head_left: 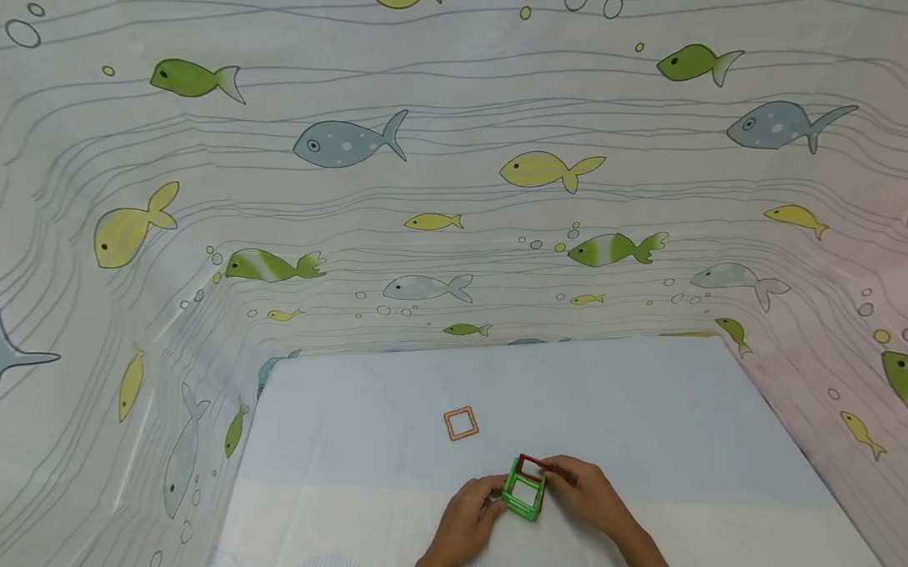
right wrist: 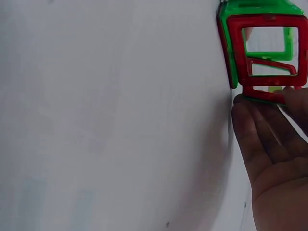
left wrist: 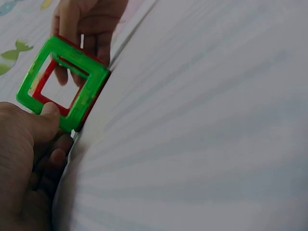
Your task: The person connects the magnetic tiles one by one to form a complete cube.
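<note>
Between the two hands on the table is a box-like build of green and red square magnetic tiles [head_left: 521, 511], hollow in the middle. My left hand [head_left: 467, 517] grips its near left side; in the left wrist view the thumb lies on a green square frame [left wrist: 86, 98] and the other fingers curl below. At the far right side, my right hand [head_left: 585, 492] pinches a red tile [right wrist: 262, 93] between thumb and fingers at the edge of the build. A second red square [right wrist: 269, 20] faces the right wrist camera, with green frames behind it.
A loose orange square tile [head_left: 448, 427] lies flat on the table, farther back and left of the build. The table [head_left: 359, 430] has a white and pale blue cover. Fish-patterned curtain-like sheets [head_left: 455, 258] rise behind it and at both sides.
</note>
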Demonstrator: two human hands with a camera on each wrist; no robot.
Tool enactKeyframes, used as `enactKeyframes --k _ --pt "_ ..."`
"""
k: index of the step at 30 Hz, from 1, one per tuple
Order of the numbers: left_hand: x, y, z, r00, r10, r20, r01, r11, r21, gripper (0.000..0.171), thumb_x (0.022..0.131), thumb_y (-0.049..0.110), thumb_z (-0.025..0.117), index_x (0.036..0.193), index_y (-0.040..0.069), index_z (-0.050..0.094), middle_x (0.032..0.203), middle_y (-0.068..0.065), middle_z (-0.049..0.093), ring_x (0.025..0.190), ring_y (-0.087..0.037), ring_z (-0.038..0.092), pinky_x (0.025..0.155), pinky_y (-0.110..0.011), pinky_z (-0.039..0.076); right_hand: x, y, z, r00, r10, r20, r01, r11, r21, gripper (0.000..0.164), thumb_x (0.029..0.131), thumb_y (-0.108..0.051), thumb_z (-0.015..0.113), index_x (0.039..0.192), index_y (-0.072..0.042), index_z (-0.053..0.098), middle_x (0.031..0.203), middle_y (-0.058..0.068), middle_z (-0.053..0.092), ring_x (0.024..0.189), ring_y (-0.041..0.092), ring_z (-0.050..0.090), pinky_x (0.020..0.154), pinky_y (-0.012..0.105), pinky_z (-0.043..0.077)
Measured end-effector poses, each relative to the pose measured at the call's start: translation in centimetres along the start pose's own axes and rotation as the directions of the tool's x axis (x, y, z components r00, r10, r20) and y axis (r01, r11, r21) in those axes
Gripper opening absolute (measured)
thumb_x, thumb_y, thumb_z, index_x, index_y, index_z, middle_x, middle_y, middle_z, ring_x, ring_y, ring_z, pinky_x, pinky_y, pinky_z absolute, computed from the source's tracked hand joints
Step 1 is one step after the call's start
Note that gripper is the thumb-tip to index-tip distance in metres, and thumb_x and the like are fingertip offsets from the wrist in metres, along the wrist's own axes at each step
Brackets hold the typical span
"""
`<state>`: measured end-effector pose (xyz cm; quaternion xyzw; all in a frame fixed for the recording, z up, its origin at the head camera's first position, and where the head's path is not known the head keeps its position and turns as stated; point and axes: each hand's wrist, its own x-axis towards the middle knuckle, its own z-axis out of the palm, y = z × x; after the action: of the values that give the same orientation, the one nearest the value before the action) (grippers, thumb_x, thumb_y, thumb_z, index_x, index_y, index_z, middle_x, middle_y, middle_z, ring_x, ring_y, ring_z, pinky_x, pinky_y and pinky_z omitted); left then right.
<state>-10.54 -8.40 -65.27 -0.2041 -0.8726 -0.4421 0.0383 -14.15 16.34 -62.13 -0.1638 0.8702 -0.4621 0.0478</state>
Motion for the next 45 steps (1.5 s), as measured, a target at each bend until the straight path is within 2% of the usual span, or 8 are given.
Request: enactKeyframes --k 10,16,22,26,35,45 --pt "0.0 -0.1 0.1 1.000 0.013 -0.008 -0.013 1.000 0.003 0.029 0.094 0.021 0.067 0.122 0.024 0.063 0.126 0.008 0.067 0.094 0.000 0.059 0.077 -0.019 0.052 -0.3 0.4 -0.4 0.996 -0.037 0.085 0.034 0.999 0.037 0.025 0.099 -0.023 0.062 0.121 -0.013 0.069 0.116 0.004 0.073 0.104 0.012 0.069 0.082 0.027 0.058" --pt "0.1 0.0 0.1 1.000 0.019 -0.016 -0.019 1.000 0.002 0.030 0.094 0.019 0.068 0.123 0.023 0.064 0.125 0.008 0.067 0.094 0.000 0.059 0.077 -0.018 0.053 -0.4 0.6 -0.5 0.992 -0.058 0.116 0.054 0.998 0.039 0.030 0.095 -0.008 0.065 0.125 -0.010 0.067 0.115 0.008 0.072 0.099 0.010 0.069 0.078 0.026 0.058" --pt "0.0 -0.3 0.1 0.998 0.059 -0.035 -0.058 0.998 0.016 0.032 0.093 0.019 0.069 0.124 0.023 0.064 0.118 0.009 0.069 0.093 0.000 0.060 0.077 -0.018 0.053 -0.5 0.7 0.1 0.990 -0.115 0.085 0.115 0.993 0.010 0.032 0.092 -0.008 0.070 0.124 -0.010 0.067 0.111 0.007 0.073 0.095 0.007 0.068 0.077 0.026 0.058" --pt "0.0 -0.4 0.1 0.996 0.078 -0.037 -0.077 0.997 0.013 0.033 0.093 0.019 0.069 0.125 0.024 0.063 0.115 0.010 0.068 0.094 -0.001 0.060 0.078 -0.018 0.053 -0.6 0.5 0.5 0.993 -0.109 0.054 0.111 0.994 -0.019 0.032 0.090 -0.008 0.071 0.121 -0.014 0.069 0.109 0.003 0.074 0.093 0.006 0.068 0.077 0.025 0.058" --pt "-0.1 -0.5 0.1 0.997 0.062 -0.036 -0.063 0.998 -0.014 0.034 0.092 0.020 0.070 0.126 0.024 0.064 0.113 0.011 0.069 0.095 0.000 0.060 0.079 -0.018 0.053 -0.7 0.5 1.1 0.988 -0.151 0.036 0.153 0.986 -0.058 0.032 0.088 -0.004 0.072 0.120 -0.009 0.068 0.110 0.006 0.073 0.092 0.010 0.069 0.076 0.025 0.058" --pt "-0.1 -0.7 0.2 0.996 0.074 -0.046 -0.075 0.997 -0.010 0.034 0.089 0.024 0.074 0.123 0.024 0.067 0.117 0.011 0.070 0.096 -0.001 0.061 0.079 -0.018 0.053 -0.6 0.4 1.5 0.993 -0.119 0.013 0.119 0.990 -0.072 0.034 0.092 -0.015 0.071 0.126 -0.015 0.068 0.115 0.004 0.073 0.100 0.020 0.072 0.076 0.024 0.059"
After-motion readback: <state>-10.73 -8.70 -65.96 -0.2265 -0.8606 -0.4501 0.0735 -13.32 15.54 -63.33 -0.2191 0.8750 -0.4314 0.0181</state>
